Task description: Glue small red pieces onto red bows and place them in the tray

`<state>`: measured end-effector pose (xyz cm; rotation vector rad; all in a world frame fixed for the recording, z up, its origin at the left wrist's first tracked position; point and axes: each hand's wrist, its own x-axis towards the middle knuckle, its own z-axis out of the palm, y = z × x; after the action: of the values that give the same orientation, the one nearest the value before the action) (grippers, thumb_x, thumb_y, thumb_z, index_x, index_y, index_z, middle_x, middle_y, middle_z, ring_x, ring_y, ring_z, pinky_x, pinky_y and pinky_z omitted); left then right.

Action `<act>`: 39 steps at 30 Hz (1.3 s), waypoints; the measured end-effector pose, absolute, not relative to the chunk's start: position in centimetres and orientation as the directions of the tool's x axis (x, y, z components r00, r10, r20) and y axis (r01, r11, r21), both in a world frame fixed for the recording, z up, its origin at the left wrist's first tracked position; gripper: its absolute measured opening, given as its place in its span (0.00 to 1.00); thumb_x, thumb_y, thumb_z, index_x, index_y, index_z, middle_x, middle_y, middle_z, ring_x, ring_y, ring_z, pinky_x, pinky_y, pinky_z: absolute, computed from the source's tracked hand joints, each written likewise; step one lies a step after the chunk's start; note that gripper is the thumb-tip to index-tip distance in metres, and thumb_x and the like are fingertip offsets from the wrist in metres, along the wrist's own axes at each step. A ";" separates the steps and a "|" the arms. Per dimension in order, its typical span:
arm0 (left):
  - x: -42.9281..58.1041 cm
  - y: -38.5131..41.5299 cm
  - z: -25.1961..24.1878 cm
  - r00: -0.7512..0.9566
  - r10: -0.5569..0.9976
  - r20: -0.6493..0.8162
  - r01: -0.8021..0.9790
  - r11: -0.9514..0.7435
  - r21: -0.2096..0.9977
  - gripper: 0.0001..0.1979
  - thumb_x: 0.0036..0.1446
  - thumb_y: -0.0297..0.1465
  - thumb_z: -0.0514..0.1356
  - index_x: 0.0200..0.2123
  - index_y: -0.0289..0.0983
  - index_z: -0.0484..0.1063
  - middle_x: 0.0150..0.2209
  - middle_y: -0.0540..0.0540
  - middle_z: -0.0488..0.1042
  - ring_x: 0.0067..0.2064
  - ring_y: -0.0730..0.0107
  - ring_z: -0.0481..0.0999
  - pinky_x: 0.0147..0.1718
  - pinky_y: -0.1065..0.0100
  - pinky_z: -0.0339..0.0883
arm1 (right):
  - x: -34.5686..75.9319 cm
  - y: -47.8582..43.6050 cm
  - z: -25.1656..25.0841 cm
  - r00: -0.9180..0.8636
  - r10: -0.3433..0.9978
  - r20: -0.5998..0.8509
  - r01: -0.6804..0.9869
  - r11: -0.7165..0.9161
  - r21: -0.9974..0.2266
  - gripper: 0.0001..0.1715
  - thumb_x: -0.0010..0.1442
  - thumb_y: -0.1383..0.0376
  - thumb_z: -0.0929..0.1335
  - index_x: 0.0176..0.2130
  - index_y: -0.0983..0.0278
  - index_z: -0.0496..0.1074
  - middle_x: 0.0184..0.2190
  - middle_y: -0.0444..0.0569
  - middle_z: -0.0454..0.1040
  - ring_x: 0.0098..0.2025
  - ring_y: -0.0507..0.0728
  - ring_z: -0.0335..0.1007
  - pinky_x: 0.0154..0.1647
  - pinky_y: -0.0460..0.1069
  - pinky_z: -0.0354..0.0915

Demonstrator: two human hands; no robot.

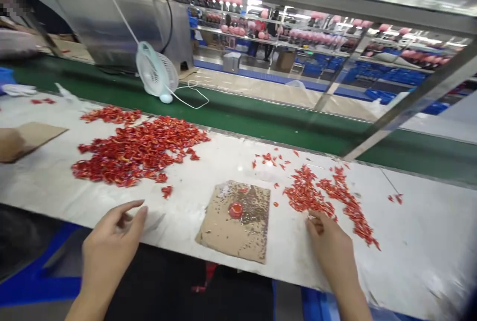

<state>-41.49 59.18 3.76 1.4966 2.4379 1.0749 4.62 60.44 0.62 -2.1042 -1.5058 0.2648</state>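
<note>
the white bench [223,162] runs across. the big heap of red pieces [137,149] lies at ten o'clock from the cardboard square [238,234], the thinner red scatter [328,197] at two o'clock. the left hand [108,249] sits at the square's nine o'clock, grip wide, holding nothing. the right hand [331,249] touches the scatter's six o'clock edge; whether its grip pinches a piece i cannot tell. a red blob [235,209] sits on the square.
</note>
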 end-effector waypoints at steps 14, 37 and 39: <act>-43.0 66.6 2.8 -0.020 0.985 0.172 0.910 -0.053 0.411 0.20 0.63 0.46 0.53 0.47 0.38 0.72 0.47 0.44 0.76 0.45 0.55 0.76 0.50 0.55 0.68 | -9.6 57.5 3.8 0.478 0.878 0.000 0.251 -0.136 -0.958 0.17 0.59 0.53 0.71 0.42 0.61 0.80 0.39 0.51 0.82 0.41 0.61 0.78 0.45 0.54 0.72; -42.8 65.8 1.0 0.093 0.878 0.469 0.893 -0.282 0.352 0.17 0.62 0.40 0.55 0.49 0.36 0.66 0.47 0.40 0.72 0.50 0.51 0.71 0.55 0.55 0.61 | -13.5 62.0 5.4 0.195 0.978 0.080 0.553 -0.042 -0.832 0.09 0.61 0.63 0.68 0.35 0.58 0.81 0.34 0.46 0.78 0.35 0.57 0.72 0.38 0.51 0.66; -42.5 66.0 0.6 0.100 0.889 0.447 0.891 -0.279 0.357 0.19 0.64 0.43 0.54 0.51 0.37 0.67 0.48 0.40 0.73 0.51 0.52 0.71 0.55 0.56 0.60 | -13.6 61.9 5.5 0.201 0.977 0.068 0.526 -0.049 -0.849 0.09 0.61 0.62 0.69 0.35 0.58 0.81 0.34 0.47 0.79 0.36 0.58 0.72 0.40 0.51 0.66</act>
<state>-42.48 66.00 0.58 2.3325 1.8884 0.9428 -13.59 61.94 5.50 -1.6874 -1.4299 0.7221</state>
